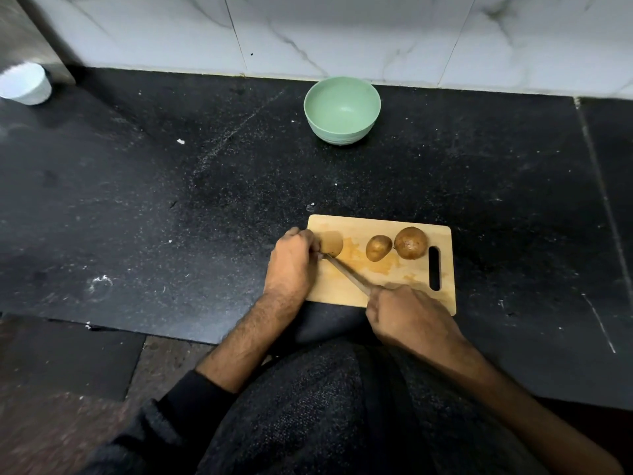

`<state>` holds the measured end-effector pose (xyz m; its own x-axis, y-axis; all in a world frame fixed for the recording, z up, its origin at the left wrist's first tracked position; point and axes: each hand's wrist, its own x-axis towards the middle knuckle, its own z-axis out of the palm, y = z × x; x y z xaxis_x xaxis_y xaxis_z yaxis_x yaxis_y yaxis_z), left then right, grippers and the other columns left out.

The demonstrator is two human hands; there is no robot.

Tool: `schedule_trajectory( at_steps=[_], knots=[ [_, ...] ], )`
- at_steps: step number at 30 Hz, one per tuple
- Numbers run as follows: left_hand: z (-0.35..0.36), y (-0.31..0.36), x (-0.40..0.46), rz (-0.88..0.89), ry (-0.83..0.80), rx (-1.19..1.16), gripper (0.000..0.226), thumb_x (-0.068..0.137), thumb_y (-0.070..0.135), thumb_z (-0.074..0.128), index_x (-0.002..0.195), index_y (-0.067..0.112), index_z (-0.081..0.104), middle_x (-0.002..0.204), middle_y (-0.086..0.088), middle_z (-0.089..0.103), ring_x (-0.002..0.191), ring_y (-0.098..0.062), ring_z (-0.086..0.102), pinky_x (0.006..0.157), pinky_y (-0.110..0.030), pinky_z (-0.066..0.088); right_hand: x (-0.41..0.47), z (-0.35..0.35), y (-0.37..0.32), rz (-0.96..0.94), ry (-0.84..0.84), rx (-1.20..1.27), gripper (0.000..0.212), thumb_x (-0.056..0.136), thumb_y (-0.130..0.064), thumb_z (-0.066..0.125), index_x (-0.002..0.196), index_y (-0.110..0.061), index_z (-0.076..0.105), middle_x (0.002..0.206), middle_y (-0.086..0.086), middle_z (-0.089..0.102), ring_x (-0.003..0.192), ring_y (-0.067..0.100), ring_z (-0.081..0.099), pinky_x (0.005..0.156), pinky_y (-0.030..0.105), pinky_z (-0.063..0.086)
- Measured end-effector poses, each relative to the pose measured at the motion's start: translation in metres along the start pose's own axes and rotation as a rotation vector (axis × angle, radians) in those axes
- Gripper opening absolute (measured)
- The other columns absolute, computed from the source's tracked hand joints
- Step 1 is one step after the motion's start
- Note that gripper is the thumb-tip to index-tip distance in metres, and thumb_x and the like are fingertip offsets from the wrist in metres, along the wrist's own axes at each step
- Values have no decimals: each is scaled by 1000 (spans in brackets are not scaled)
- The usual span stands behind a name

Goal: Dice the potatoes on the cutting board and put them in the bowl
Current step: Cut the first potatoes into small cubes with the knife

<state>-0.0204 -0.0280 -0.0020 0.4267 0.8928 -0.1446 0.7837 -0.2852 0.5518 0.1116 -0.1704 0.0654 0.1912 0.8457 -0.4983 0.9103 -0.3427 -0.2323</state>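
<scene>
While steadying the first potato (331, 243) at the left end of the cutting board (383, 282), left hand (294, 258) curled round it, right hand (407, 311) clamped on the knife (346, 273), blade tip at the potato's near edge. Cutting step apparently only starting: two whole potatoes (397, 247) waiting right of centre, green bowl (342, 109) empty at upper middle, well apart on the table (171, 200). Next, probably: press down, fingertips tucked clear.

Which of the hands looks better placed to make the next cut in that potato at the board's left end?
The right hand. It already grips the knife, whose tip lies against the potato on the cutting board. The left hand is busy holding that potato steady, so it is best kept there.
</scene>
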Motion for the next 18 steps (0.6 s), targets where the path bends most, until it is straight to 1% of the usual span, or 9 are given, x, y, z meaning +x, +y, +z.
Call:
schedule_trajectory(
  at_steps=[2, 4, 5, 7, 9, 11, 15, 18],
  knots=[
    [0, -3, 1, 5, -5, -42, 19, 82, 9, 77, 90, 18, 63, 98, 0, 59, 86, -17, 59, 82, -42, 54, -6, -3, 2, 7, 20, -15, 31, 103, -39, 37, 106, -19, 61, 76, -5, 50, 80, 18, 55, 70, 31, 43],
    [2, -6, 2, 13, -22, -78, 35, 75, 16, 86, 104, 16, 67, 100, 0, 59, 91, -19, 60, 86, -40, 54, -9, -6, 2, 14, 75, 19, 25, 103, -40, 38, 100, -24, 57, 71, -8, 45, 75, 16, 51, 67, 30, 42],
    [4, -6, 1, 10, -18, -100, 40, 72, 18, 88, 107, 15, 69, 100, 0, 58, 91, -19, 61, 86, -40, 54, -9, -7, 2, 18, 113, 51, 21, 102, -39, 38, 95, -26, 53, 72, -8, 46, 74, 16, 51, 66, 30, 41],
    [7, -6, 1, 13, 24, -134, 39, 72, 21, 89, 105, 13, 71, 97, 1, 58, 87, -17, 61, 84, -38, 55, -3, -5, 1, 18, 188, 109, 19, 103, -38, 38, 89, -27, 45, 74, -7, 50, 72, 16, 52, 65, 31, 42],
    [10, -6, -1, 30, 57, -138, 34, 74, 21, 88, 102, 11, 71, 94, 4, 56, 81, -13, 58, 81, -35, 55, 5, 0, 1, 16, 226, 148, 22, 103, -38, 37, 90, -25, 48, 78, -4, 57, 75, 19, 59, 68, 35, 49],
    [10, -6, -2, 49, 69, -128, 28, 76, 22, 87, 97, 12, 70, 90, 6, 54, 76, -9, 54, 77, -32, 53, 12, 5, 1, 12, 238, 174, 24, 103, -37, 37, 95, -22, 54, 80, -2, 59, 78, 20, 62, 72, 36, 52],
    [10, -10, -3, 40, 67, -92, 22, 79, 27, 85, 85, 16, 66, 87, 6, 56, 76, -12, 52, 73, -30, 48, 23, 14, -3, -34, 208, 193, 25, 103, -35, 38, 93, -21, 57, 83, 0, 63, 79, 20, 64, 73, 35, 49],
    [11, -12, -3, 44, 68, -51, 22, 82, 32, 82, 87, 15, 69, 86, 9, 53, 77, -10, 50, 71, -25, 42, 27, 21, -4, -38, 180, 177, 25, 103, -33, 38, 98, -20, 59, 92, -1, 64, 78, 17, 57, 74, 33, 43]
  ],
)
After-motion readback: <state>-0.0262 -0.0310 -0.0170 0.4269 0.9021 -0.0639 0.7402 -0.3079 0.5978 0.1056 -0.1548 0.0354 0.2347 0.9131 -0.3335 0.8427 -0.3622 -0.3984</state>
